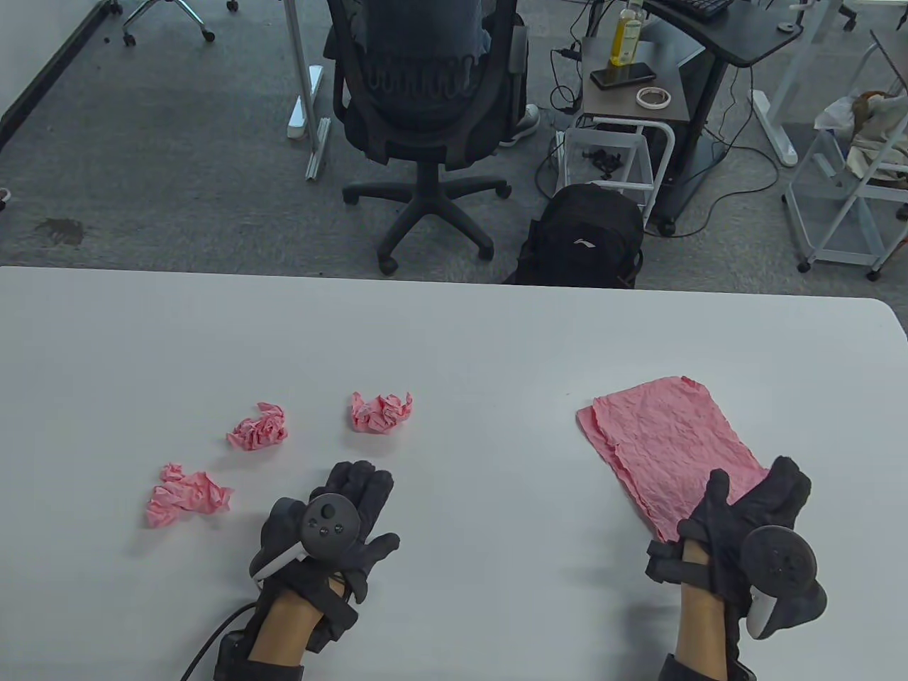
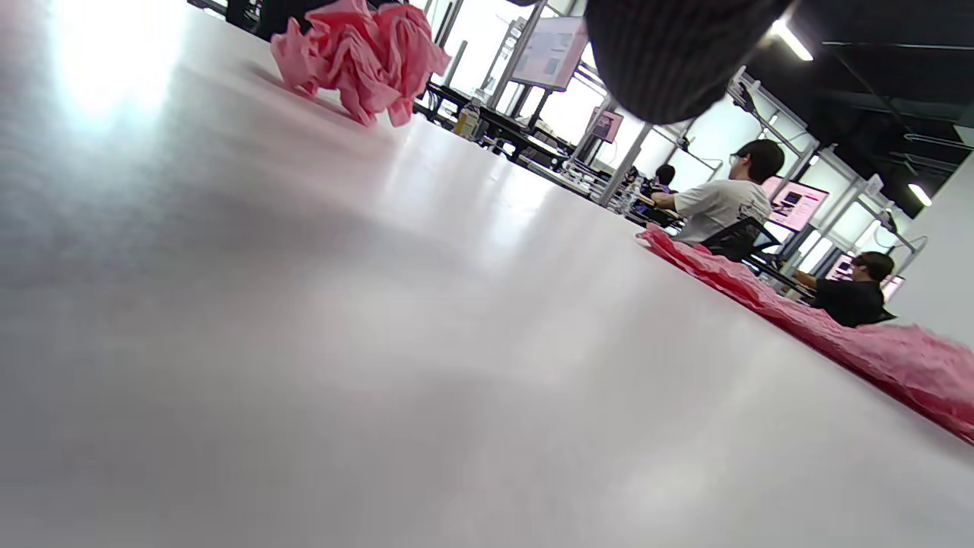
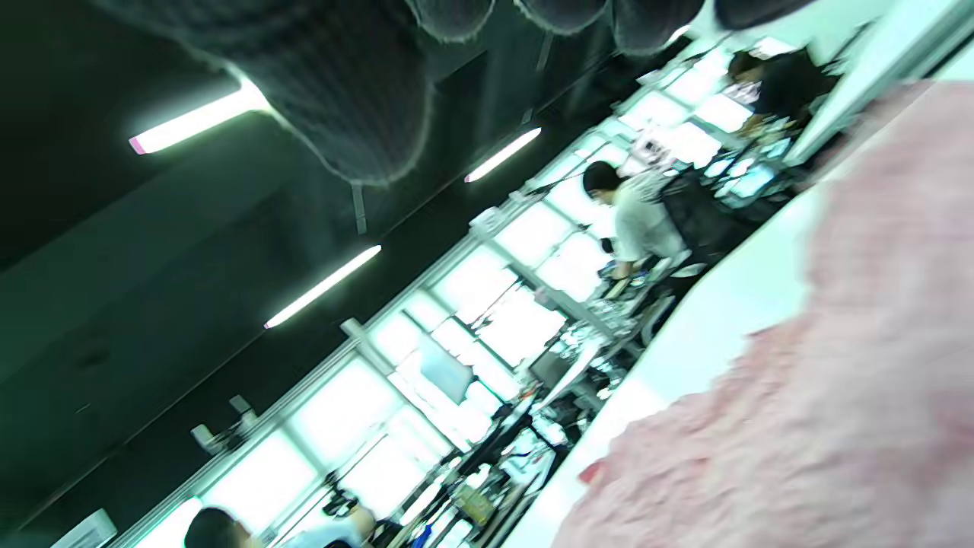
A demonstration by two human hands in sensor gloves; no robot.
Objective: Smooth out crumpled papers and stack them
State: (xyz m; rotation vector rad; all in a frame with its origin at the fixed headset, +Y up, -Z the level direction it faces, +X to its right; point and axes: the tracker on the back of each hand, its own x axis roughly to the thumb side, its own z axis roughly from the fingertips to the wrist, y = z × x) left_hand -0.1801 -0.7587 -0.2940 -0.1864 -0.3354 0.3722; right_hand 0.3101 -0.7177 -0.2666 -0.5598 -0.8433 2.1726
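Observation:
Three crumpled pink paper balls lie on the white table (image 1: 454,333): one in the middle (image 1: 380,412), one to its left (image 1: 258,428), one at the front left (image 1: 186,496). A stack of flattened pink sheets (image 1: 667,447) lies at the right, also in the left wrist view (image 2: 837,335) and the right wrist view (image 3: 837,380). My left hand (image 1: 347,504) rests flat and empty on the table, short of the middle ball (image 2: 358,53). My right hand (image 1: 752,511) is at the stack's near corner with fingers spread over its edge, gripping nothing.
The table's far edge runs across the table view, with an office chair (image 1: 425,106) and a black backpack (image 1: 582,234) on the floor beyond it.

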